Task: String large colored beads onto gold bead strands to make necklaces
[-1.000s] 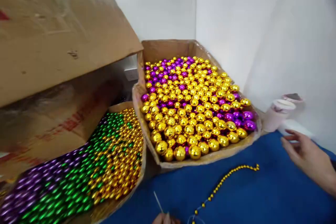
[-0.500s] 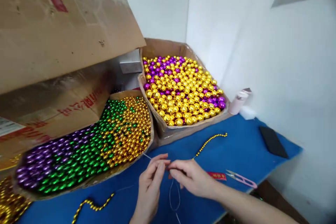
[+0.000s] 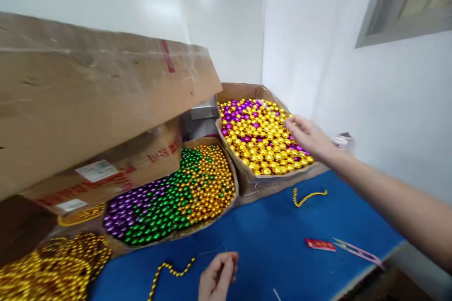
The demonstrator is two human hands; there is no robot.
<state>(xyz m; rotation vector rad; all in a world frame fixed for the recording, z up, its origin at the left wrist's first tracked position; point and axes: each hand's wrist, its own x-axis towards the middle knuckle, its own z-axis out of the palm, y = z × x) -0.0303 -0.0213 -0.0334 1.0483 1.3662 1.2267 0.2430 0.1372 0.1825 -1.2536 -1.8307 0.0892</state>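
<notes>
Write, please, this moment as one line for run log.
right hand: at box of gold and purple beads | left hand: by blue tabletop, grip unclear | red packet, pink snips: on tabletop

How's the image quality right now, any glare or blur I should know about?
Head view: bright glare on the wall, small highlights across the gold and purple beads, motion softness on the right hand and forearm, and smeared red print on the cardboard flap.
</notes>
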